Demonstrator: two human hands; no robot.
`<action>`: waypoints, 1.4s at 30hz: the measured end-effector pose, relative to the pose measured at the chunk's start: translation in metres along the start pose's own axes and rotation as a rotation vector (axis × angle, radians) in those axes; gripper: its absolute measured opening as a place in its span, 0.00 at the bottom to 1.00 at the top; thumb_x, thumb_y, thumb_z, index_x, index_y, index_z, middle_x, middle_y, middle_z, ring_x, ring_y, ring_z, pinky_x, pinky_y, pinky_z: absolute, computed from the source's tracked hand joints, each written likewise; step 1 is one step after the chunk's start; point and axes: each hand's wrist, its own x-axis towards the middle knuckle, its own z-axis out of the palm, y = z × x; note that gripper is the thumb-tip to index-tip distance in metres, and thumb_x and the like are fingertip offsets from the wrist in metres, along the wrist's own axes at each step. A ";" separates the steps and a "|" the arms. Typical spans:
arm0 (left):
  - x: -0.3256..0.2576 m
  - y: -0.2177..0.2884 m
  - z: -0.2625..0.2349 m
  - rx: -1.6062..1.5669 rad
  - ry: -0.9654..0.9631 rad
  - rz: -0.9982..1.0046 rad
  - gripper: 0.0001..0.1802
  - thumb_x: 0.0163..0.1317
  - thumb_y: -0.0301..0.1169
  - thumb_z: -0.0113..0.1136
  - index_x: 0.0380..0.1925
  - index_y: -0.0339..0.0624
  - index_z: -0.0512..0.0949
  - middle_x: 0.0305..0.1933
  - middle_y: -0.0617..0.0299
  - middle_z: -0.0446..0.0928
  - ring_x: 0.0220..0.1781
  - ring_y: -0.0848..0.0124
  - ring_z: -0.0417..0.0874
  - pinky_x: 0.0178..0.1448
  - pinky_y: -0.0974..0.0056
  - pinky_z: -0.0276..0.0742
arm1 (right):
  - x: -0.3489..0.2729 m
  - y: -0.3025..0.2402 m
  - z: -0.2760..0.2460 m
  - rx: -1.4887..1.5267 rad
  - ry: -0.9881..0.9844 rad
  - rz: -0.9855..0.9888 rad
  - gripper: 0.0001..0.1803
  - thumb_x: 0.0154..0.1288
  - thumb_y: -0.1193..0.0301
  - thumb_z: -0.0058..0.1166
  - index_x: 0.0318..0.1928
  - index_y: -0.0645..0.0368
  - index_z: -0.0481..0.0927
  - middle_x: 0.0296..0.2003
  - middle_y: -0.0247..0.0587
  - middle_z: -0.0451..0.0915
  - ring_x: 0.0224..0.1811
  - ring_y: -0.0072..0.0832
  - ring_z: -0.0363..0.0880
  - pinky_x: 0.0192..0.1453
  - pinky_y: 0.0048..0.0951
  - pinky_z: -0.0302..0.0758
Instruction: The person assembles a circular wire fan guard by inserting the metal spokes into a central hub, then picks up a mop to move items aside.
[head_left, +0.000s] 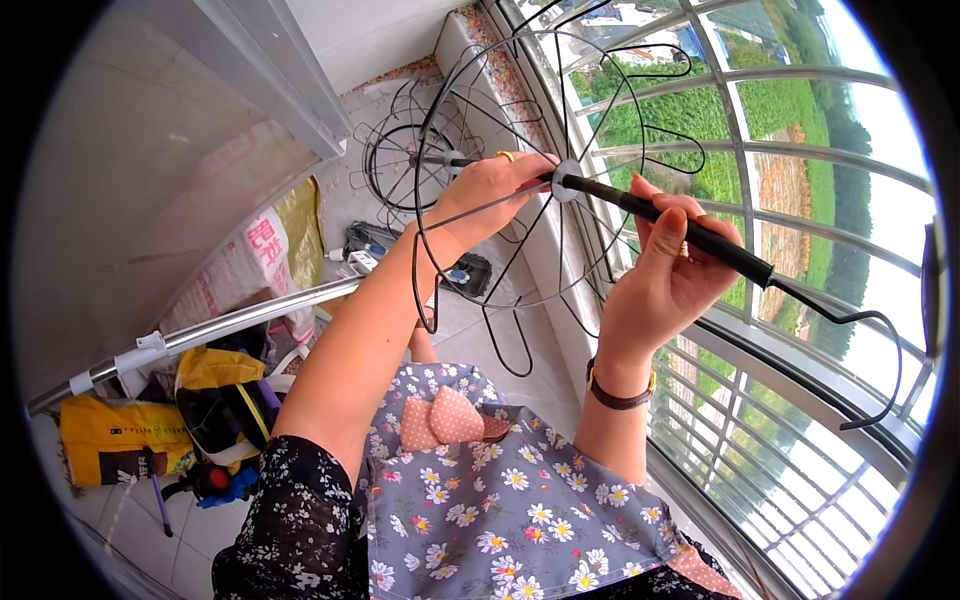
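A black wire hanging drying rack (pixel 735 253) lies slantwise across both my hands, its round frame and looped arms spreading around the pole. My left hand (pixel 485 190) reaches in among the wires and closes on the pole, beside a pale round hub (pixel 566 181). On the other side of that hub, my right hand (pixel 665 265) grips the thick black part of the pole between thumb and fingers. A curved hook (pixel 870 316) sticks out past it at the right end. Beyond my left hand, a second ring of wires (pixel 400 165) surrounds the far end of the pole.
Barred windows (pixel 745 160) and a low ledge (pixel 560 260) run along my right. A metal pole (pixel 250 325) crosses at the left, near sacks (pixel 260 250), a yellow bag (pixel 125 425) and a dark tray (pixel 465 275) on the tiled floor.
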 end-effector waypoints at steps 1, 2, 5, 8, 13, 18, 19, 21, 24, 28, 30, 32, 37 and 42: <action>-0.002 -0.001 0.000 0.000 0.007 0.000 0.14 0.54 0.24 0.54 0.43 0.41 0.72 0.33 0.54 0.76 0.37 0.58 0.77 0.39 0.62 0.71 | -0.002 0.000 0.001 -0.007 0.014 0.011 0.12 0.64 0.73 0.44 0.40 0.61 0.56 0.36 0.48 0.73 0.39 0.40 0.78 0.45 0.37 0.79; -0.004 -0.002 0.000 0.001 0.015 -0.001 0.14 0.54 0.24 0.54 0.43 0.41 0.72 0.33 0.54 0.76 0.37 0.58 0.77 0.39 0.62 0.71 | -0.002 -0.001 0.002 -0.006 0.056 0.042 0.12 0.64 0.73 0.45 0.40 0.61 0.57 0.35 0.47 0.73 0.39 0.40 0.78 0.44 0.37 0.79; -0.011 -0.004 -0.002 0.024 0.031 0.001 0.15 0.54 0.24 0.54 0.43 0.41 0.72 0.33 0.54 0.76 0.37 0.58 0.77 0.38 0.61 0.71 | -0.003 -0.008 0.007 -0.025 0.111 0.085 0.12 0.63 0.74 0.46 0.39 0.63 0.57 0.34 0.46 0.72 0.38 0.39 0.79 0.42 0.35 0.81; -0.018 -0.002 -0.008 0.037 0.029 -0.020 0.15 0.54 0.24 0.55 0.44 0.42 0.72 0.33 0.54 0.76 0.36 0.58 0.77 0.38 0.61 0.71 | -0.006 -0.013 0.012 -0.058 0.052 0.039 0.12 0.62 0.75 0.47 0.38 0.63 0.57 0.34 0.45 0.72 0.38 0.38 0.79 0.41 0.34 0.81; -0.024 -0.004 -0.005 0.034 0.085 0.012 0.14 0.55 0.26 0.54 0.42 0.45 0.72 0.32 0.55 0.75 0.34 0.58 0.76 0.37 0.61 0.72 | -0.011 -0.010 0.015 -0.031 0.066 0.023 0.13 0.61 0.77 0.48 0.39 0.63 0.57 0.34 0.44 0.72 0.38 0.39 0.79 0.41 0.33 0.81; -0.008 -0.003 -0.008 0.206 0.165 0.000 0.14 0.55 0.25 0.54 0.43 0.42 0.72 0.31 0.55 0.76 0.30 0.56 0.76 0.35 0.63 0.72 | 0.007 -0.007 0.000 0.289 0.066 0.131 0.12 0.62 0.78 0.47 0.40 0.61 0.58 0.33 0.45 0.72 0.39 0.37 0.77 0.48 0.35 0.75; -0.008 -0.006 -0.018 0.255 0.232 0.072 0.12 0.56 0.26 0.54 0.41 0.42 0.72 0.29 0.56 0.76 0.28 0.61 0.76 0.32 0.65 0.72 | 0.010 -0.017 -0.003 0.304 0.102 0.081 0.10 0.63 0.76 0.46 0.40 0.61 0.58 0.34 0.46 0.72 0.39 0.37 0.77 0.49 0.36 0.75; 0.006 -0.015 -0.043 0.197 0.258 0.013 0.10 0.56 0.28 0.55 0.39 0.40 0.73 0.28 0.59 0.76 0.26 0.70 0.76 0.30 0.68 0.71 | 0.022 -0.033 -0.021 0.272 0.099 -0.052 0.08 0.65 0.72 0.42 0.41 0.59 0.59 0.36 0.49 0.73 0.41 0.39 0.76 0.50 0.39 0.74; 0.024 -0.044 -0.086 0.197 0.342 -0.146 0.08 0.58 0.31 0.56 0.36 0.40 0.72 0.30 0.66 0.77 0.30 0.78 0.75 0.33 0.72 0.69 | 0.024 -0.032 -0.043 0.289 0.152 -0.109 0.06 0.65 0.77 0.38 0.41 0.58 0.61 0.28 0.41 0.68 0.30 0.28 0.70 0.43 0.35 0.72; 0.026 -0.070 -0.102 0.111 0.225 -0.163 0.07 0.57 0.31 0.56 0.31 0.41 0.72 0.29 0.65 0.74 0.30 0.77 0.73 0.36 0.72 0.68 | -0.017 0.026 -0.072 0.333 0.222 0.455 0.05 0.62 0.79 0.44 0.38 0.61 0.67 0.22 0.30 0.64 0.17 0.15 0.59 0.26 0.21 0.65; 0.024 -0.073 -0.092 -0.011 0.153 -0.226 0.05 0.59 0.27 0.53 0.33 0.38 0.71 0.38 0.62 0.75 0.42 0.76 0.74 0.47 0.71 0.68 | -0.046 0.067 -0.078 0.247 0.280 0.797 0.06 0.61 0.73 0.49 0.38 0.61 0.73 0.23 0.28 0.67 0.16 0.12 0.60 0.17 0.16 0.60; 0.025 -0.095 -0.077 -0.036 0.110 -0.294 0.06 0.60 0.28 0.52 0.35 0.37 0.70 0.39 0.60 0.75 0.44 0.74 0.73 0.50 0.71 0.68 | -0.068 0.124 -0.075 -0.077 0.151 0.989 0.10 0.61 0.67 0.50 0.35 0.61 0.77 0.19 0.28 0.71 0.18 0.13 0.66 0.19 0.20 0.63; 0.030 -0.120 -0.024 0.039 0.171 -0.665 0.11 0.65 0.36 0.46 0.38 0.40 0.69 0.47 0.58 0.74 0.47 0.71 0.74 0.53 0.67 0.67 | -0.126 0.323 -0.058 -0.507 -0.197 0.863 0.14 0.59 0.65 0.49 0.42 0.60 0.74 0.30 0.52 0.77 0.36 0.49 0.75 0.40 0.40 0.71; 0.054 -0.164 0.004 0.150 0.064 -0.580 0.17 0.63 0.46 0.46 0.39 0.45 0.67 0.56 0.59 0.68 0.51 0.69 0.73 0.52 0.61 0.69 | -0.115 0.467 -0.006 -0.415 -0.119 0.899 0.23 0.59 0.66 0.48 0.54 0.61 0.64 0.46 0.56 0.70 0.49 0.48 0.70 0.51 0.41 0.69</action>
